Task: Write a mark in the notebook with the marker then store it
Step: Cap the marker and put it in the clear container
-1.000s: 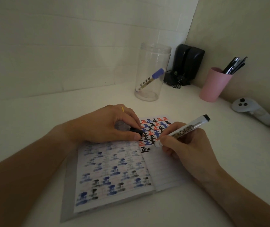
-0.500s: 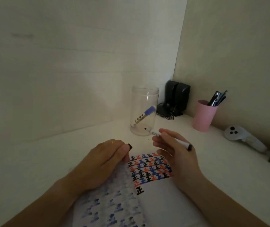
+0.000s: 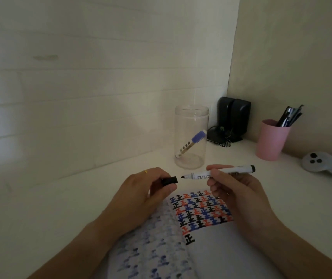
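White desk point(image 3: 60, 208) — hands hold marker point(image 3: 221, 173), cap point(image 3: 169, 181) apart.

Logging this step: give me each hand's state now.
Left hand: closed on the black cap.
Right hand: closed on the uncapped marker, tip towards the cap.

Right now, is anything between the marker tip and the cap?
Nothing visible. The cap in the left hand faces the tip of the marker in the right hand across a small open gap.
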A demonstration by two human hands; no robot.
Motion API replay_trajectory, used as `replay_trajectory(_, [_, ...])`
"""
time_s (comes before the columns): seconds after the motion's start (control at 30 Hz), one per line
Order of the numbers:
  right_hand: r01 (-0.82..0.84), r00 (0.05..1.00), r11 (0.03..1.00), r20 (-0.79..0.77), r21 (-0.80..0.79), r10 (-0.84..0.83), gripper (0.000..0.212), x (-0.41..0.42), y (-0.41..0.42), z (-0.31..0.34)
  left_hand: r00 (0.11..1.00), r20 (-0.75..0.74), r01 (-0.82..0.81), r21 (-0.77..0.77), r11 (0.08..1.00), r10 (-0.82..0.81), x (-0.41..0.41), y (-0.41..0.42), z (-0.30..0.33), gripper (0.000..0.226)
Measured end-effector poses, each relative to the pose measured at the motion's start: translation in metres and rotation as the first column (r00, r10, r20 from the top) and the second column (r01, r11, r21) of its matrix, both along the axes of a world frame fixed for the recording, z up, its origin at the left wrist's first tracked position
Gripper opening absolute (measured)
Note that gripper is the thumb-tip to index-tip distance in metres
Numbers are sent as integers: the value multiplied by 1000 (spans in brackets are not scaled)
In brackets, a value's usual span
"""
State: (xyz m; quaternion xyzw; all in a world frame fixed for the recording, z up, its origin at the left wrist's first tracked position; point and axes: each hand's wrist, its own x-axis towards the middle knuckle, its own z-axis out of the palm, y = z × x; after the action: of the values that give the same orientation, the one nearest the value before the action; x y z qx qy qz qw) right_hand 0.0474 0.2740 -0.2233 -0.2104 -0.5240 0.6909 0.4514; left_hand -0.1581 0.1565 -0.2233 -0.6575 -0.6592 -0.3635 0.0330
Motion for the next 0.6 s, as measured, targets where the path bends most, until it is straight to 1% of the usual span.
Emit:
replay_trajectory(0.13, [-34, 999, 999, 11, 16, 34, 20, -1, -2, 0, 1000, -3, 26, 17, 1000, -26, 3, -1, 3, 27])
replay_trajectory(0.17, [-46, 999, 999, 25, 26, 45, 22, -1, -3, 0, 999, -9, 35, 14, 999, -35, 4, -1, 4, 28])
replay_trajectory(0.23, [-83, 996, 996, 45, 40, 81, 26, -3, -6, 0, 999, -30, 45, 7, 999, -45, 5, -1, 4, 23])
replay_trajectory(0.33, [-143, 989, 990, 41, 15, 142, 29, -4, -9, 2, 998, -42, 54, 2, 999, -54, 7, -2, 3, 19])
replay_trajectory(0.47, [-164, 986, 986, 21, -8, 164, 28, -1, -8, 4, 995, -26, 101, 11, 995, -101, 9, -4, 7, 25])
replay_trajectory(0.6, [-162, 987, 987, 5, 10, 162, 28, 0, -9, 4, 990, -9, 142, -30, 989, -142, 15, -6, 6, 34])
